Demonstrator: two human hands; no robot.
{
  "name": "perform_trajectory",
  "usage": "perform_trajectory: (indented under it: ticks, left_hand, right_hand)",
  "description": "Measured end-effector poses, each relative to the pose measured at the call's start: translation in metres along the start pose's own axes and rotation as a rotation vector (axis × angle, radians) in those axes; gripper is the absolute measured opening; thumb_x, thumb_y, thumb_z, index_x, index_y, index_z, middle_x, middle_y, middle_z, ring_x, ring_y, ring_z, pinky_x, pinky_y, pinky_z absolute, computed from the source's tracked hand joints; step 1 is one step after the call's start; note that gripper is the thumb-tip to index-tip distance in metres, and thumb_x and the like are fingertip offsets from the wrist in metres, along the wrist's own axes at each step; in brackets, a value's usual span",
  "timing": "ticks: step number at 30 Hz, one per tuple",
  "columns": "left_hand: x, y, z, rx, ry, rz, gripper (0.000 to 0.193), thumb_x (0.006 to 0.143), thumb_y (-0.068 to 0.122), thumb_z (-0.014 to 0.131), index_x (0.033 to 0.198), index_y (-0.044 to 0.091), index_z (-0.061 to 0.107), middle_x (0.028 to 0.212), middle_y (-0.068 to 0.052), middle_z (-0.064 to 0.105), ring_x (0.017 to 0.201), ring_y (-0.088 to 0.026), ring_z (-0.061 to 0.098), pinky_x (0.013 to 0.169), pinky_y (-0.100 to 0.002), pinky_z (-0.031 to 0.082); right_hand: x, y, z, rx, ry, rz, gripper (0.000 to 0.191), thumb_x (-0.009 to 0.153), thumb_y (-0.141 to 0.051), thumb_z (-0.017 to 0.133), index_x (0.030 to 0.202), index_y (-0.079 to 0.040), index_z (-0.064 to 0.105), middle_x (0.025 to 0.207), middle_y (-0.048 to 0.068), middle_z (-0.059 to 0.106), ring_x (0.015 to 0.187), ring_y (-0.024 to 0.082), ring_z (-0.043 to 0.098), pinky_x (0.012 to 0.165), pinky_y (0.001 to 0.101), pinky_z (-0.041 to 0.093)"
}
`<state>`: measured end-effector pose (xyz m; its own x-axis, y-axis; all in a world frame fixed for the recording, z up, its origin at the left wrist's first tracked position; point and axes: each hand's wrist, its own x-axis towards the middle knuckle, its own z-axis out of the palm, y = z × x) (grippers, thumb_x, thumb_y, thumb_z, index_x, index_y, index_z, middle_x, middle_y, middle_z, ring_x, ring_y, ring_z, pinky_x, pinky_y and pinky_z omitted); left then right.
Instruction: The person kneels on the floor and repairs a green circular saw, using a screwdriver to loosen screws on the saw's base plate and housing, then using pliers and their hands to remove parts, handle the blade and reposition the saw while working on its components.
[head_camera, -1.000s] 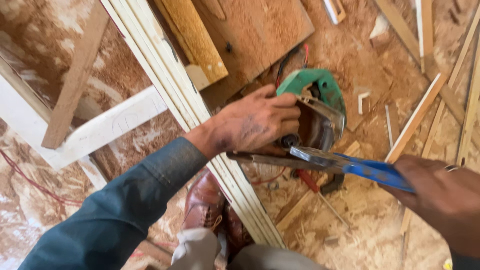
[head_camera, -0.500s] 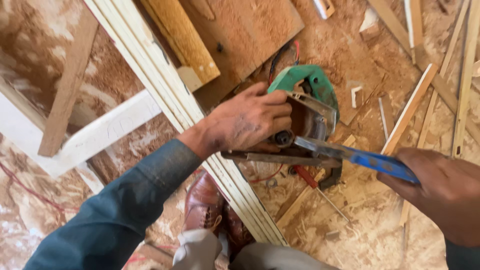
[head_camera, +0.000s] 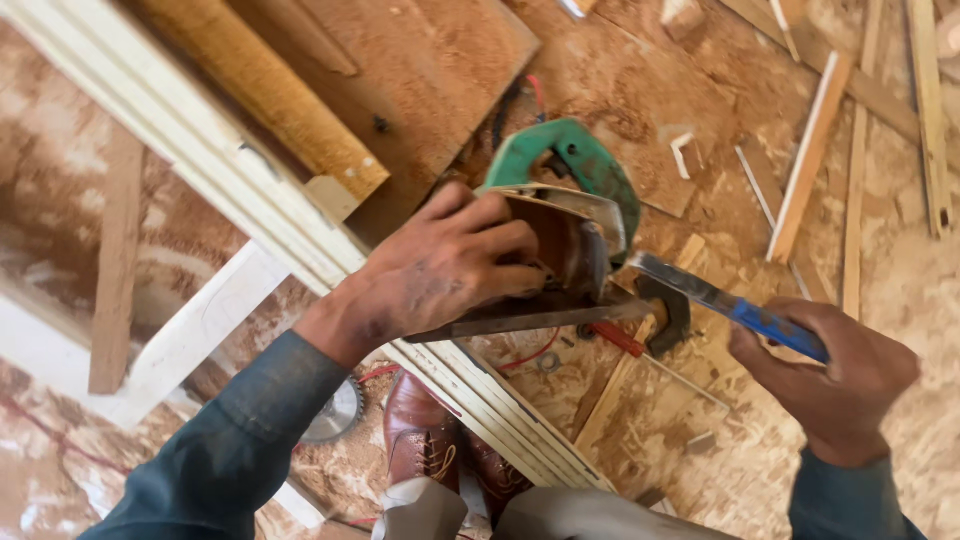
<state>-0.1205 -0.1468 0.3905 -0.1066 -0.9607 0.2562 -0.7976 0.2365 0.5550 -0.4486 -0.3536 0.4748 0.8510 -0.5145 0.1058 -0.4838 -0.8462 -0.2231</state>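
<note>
Left hand (head_camera: 450, 265) clamps the green circular saw (head_camera: 570, 215) upside down, steadying it. Right hand (head_camera: 835, 375) fists a blue-handled wrench (head_camera: 735, 308) set at its hub (blade apparently off). A loose saw blade (head_camera: 335, 410) lies below the left forearm; refitting remains.

The left hand (head_camera: 450, 265) steadies a green circular saw (head_camera: 570, 230) while the right hand (head_camera: 825, 375) grips a blue-handled wrench (head_camera: 720, 300).

Green circular saw (head_camera: 570, 215) tilted above floor, blue-handled wrench (head_camera: 735, 310) at it.
</note>
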Motion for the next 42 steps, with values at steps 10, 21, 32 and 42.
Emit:
perform_trajectory:
  ticks: [10,21,32,42]
  left_hand:
    - [0.053,0.032,-0.009,0.049,-0.096,0.052,0.008,0.083,0.028,0.071,0.083,0.02,0.067,0.095,0.003,0.061,0.102,-0.018,0.054,0.085,-0.038,0.036]
    - [0.076,0.053,-0.011,0.388,-0.297,0.288,0.007,0.085,0.022,0.074,0.089,0.027,0.075,0.103,0.01,0.066,0.105,-0.013,0.056,0.091,-0.03,0.042]
    - [0.082,0.049,-0.012,0.374,-0.264,0.314,0.013,0.083,0.021,0.075,0.095,0.025,0.074,0.103,0.008,0.067,0.105,-0.013,0.056,0.091,-0.03,0.043]
    - [0.08,0.062,-0.007,0.146,-0.18,-0.063,0.017,0.081,0.027,0.073,0.075,0.012,0.069,0.085,-0.003,0.064,0.083,-0.019,0.056,0.075,-0.036,0.04]
  right_hand:
    - [-0.032,0.03,-0.003,0.109,0.039,0.04,0.03,0.085,-0.017,0.094,0.101,-0.004,0.071,0.088,0.01,0.074,0.073,0.018,0.073,0.063,0.0259,0.054]
    - [-0.04,0.044,-0.002,0.142,0.05,0.026,0.03,0.084,-0.017,0.093,0.099,-0.004,0.071,0.092,0.011,0.075,0.07,0.019,0.071,0.061,0.0271,0.053]
    - [-0.046,0.055,0.009,0.181,0.092,0.101,0.028,0.086,-0.017,0.093,0.101,-0.005,0.072,0.085,0.01,0.074,0.071,0.016,0.073,0.062,0.0255,0.054]
    - [-0.044,0.055,0.014,0.183,0.083,0.1,0.03,0.084,-0.021,0.092,0.099,-0.004,0.073,0.086,0.01,0.074,0.067,0.016,0.072,0.058,0.0263,0.053]
